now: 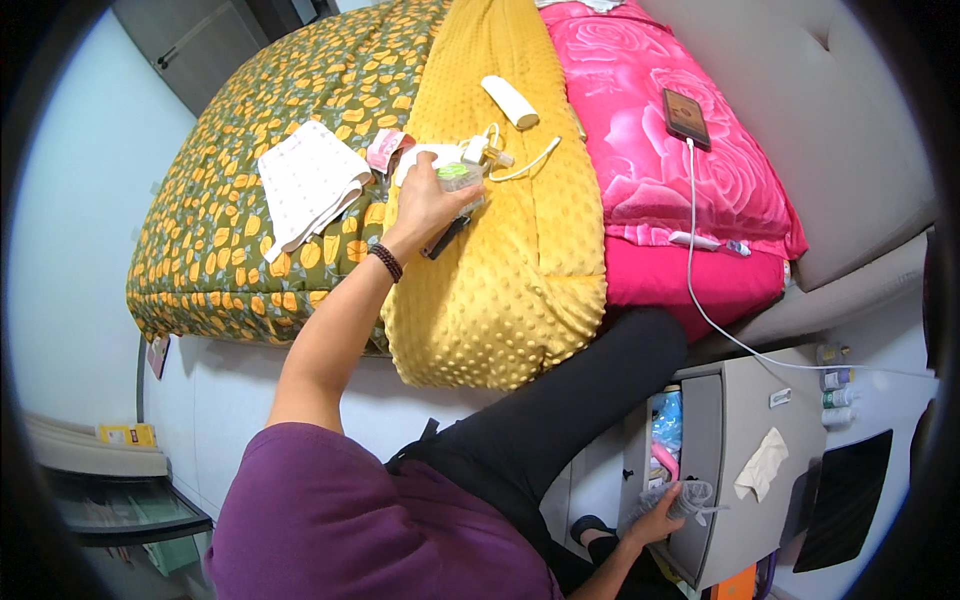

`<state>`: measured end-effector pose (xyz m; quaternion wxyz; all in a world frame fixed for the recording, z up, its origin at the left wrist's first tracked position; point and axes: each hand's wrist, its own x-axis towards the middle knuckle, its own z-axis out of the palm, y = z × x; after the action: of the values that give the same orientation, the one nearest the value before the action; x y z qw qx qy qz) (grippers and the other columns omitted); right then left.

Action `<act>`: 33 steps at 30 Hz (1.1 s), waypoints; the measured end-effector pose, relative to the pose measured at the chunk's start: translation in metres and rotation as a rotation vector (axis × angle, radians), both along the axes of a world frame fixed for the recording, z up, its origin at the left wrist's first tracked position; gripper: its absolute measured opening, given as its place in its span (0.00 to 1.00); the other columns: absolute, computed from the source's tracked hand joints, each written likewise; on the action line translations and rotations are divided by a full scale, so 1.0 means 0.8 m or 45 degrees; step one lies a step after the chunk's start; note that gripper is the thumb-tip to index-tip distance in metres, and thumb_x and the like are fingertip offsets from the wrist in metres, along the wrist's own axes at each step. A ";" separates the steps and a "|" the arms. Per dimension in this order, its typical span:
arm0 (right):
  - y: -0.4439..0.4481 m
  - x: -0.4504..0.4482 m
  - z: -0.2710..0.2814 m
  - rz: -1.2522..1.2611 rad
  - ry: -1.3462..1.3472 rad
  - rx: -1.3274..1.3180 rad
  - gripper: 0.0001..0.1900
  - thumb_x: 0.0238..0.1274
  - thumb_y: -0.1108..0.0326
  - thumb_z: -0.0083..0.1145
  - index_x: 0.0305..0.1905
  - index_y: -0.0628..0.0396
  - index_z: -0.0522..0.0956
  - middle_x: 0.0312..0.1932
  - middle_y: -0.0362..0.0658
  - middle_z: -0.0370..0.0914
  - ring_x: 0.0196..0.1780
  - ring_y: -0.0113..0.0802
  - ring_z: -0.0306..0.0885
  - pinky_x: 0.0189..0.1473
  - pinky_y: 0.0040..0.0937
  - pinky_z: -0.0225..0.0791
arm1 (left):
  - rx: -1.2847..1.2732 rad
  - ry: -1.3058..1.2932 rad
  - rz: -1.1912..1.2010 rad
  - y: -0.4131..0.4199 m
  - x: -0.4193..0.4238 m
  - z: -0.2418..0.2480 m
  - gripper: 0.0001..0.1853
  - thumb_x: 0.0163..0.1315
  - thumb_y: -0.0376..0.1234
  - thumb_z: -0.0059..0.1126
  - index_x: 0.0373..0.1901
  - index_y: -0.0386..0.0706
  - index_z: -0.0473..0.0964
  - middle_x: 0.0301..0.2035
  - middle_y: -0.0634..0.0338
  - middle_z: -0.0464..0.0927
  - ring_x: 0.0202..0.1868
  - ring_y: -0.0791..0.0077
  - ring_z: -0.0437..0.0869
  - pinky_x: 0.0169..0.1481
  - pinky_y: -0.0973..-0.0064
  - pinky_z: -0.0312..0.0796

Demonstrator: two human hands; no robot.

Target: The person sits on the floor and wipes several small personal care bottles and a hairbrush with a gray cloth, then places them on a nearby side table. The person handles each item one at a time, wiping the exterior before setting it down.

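On the yellow blanket point(510, 300), my left hand point(427, 196) grips a clear plastic pack with a green label point(456, 174), thumb on one side and fingers on the other. A dark object point(448, 238) lies partly under this hand. Around it are a pink-and-white packet point(388, 150), a white charger plug point(475, 148), a white cable point(529, 166) and a white cylindrical item point(510, 102). At lower right, my right hand point(658, 519) holds a clear plastic item point(686, 498), perhaps a roll or bag, over the pulled-out drawer point(701, 450). The drawer holds a blue plastic bag point(666, 420) and a pink item point(664, 459).
A folded white cloth point(313, 184) lies on the flowered quilt point(225, 232). A phone point(685, 118) rests on the pink bedding, its charging cable point(694, 255) crossing over the grey nightstand point(757, 405). A cream cloth point(762, 465) lies on the nightstand; several bottles point(837, 397) stand beyond it.
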<state>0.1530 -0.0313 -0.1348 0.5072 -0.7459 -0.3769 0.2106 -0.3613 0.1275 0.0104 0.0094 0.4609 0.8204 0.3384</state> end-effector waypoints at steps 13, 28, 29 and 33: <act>0.003 -0.009 0.030 -0.194 0.933 0.213 0.31 0.65 0.51 0.56 0.65 0.58 0.62 0.55 0.49 0.72 0.52 0.39 0.74 0.52 0.40 0.71 | 0.658 -0.157 -0.589 -0.023 0.133 0.014 0.41 0.44 0.30 0.75 0.58 0.36 0.59 0.49 0.49 0.71 0.51 0.60 0.77 0.55 0.69 0.70; -0.001 -0.073 0.192 0.574 0.073 0.575 0.37 0.66 0.48 0.49 0.71 0.60 0.55 0.72 0.57 0.47 0.71 0.49 0.55 0.68 0.42 0.51 | 0.505 -0.467 -1.686 -0.101 0.413 0.001 0.31 0.36 0.24 0.71 0.46 0.36 0.69 0.43 0.49 0.73 0.43 0.52 0.78 0.45 0.67 0.73; -0.003 -0.073 0.195 0.657 -0.356 0.439 0.36 0.63 0.51 0.55 0.70 0.61 0.58 0.71 0.60 0.48 0.70 0.52 0.56 0.68 0.43 0.52 | 0.531 -0.455 -1.753 -0.108 0.418 0.000 0.30 0.36 0.24 0.70 0.46 0.35 0.69 0.43 0.48 0.73 0.43 0.50 0.77 0.45 0.65 0.73; -0.004 -0.072 0.202 0.427 -0.268 0.485 0.27 0.64 0.54 0.55 0.61 0.60 0.69 0.59 0.60 0.63 0.59 0.52 0.67 0.58 0.42 0.62 | 0.567 -0.338 -1.803 -0.117 0.423 -0.007 0.24 0.42 0.25 0.67 0.44 0.32 0.71 0.41 0.47 0.75 0.42 0.54 0.79 0.46 0.69 0.72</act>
<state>0.0952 -0.0346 0.0269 0.5543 -0.5820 -0.5787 0.1383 -0.0231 0.0338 0.0047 0.2299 0.8244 0.2323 0.4621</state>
